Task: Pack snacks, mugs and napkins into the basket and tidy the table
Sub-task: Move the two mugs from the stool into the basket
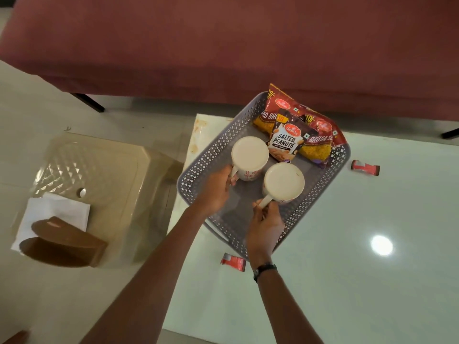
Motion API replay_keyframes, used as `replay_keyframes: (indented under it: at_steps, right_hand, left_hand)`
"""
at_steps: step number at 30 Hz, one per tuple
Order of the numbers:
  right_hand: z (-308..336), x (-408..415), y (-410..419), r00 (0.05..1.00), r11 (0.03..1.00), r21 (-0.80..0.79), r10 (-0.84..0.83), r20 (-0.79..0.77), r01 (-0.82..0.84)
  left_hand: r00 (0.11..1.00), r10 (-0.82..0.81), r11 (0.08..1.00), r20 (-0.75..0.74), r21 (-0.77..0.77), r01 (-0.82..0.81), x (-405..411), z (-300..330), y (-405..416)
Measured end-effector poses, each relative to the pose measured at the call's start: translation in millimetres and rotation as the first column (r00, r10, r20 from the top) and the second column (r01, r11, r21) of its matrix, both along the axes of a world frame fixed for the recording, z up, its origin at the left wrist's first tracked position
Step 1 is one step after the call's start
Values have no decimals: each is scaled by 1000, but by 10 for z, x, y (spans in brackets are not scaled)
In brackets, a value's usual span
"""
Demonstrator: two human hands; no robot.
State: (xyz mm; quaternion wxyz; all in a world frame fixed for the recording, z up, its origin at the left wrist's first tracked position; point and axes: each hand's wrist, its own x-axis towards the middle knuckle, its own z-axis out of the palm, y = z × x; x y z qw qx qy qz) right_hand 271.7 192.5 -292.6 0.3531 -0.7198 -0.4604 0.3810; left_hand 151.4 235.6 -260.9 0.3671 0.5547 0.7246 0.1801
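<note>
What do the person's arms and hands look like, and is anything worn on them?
Both forearms are bare, with no sleeves in view. The right wrist carries a dark wristwatch with a dark strap. The left hand and the right hand wear no gloves, and no rings show on the fingers.

Room lighting is looking pretty dim and warm overall, everything is leaning yellowish. One overhead light is bouncing off the glossy white tabletop [372, 281] as a round blown-out glare spot at the right. The two forearms are coming out quite dark against that shiny surface. The wide lens is bending things at the edges, so the dark red upholstered sofa [223, 40] is curving along the top. Focus is holding up okay in the middle, since the print on the salted peanuts packet [285, 139] is reading fine, while the corners are going soft and a bit smeary.
</note>
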Motion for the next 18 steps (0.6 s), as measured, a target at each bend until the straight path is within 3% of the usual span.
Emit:
replay_keyframes:
  at_steps: [11,15,18]
  right_hand:
    - [47,17,9,998,998,-28,46,-36,-47]
    - [228,31,-153,993,992,-94,-87,-75,80]
    - [444,-11,-400,998,999,25,-27,-56,28]
  left_hand:
    - [991,118,993,-68,6,-118,76,-100,-28]
    - [966,258,953,-8,166,-253,58,35,-265]
    - [907,414,854,80,311,-418,32,255,-627]
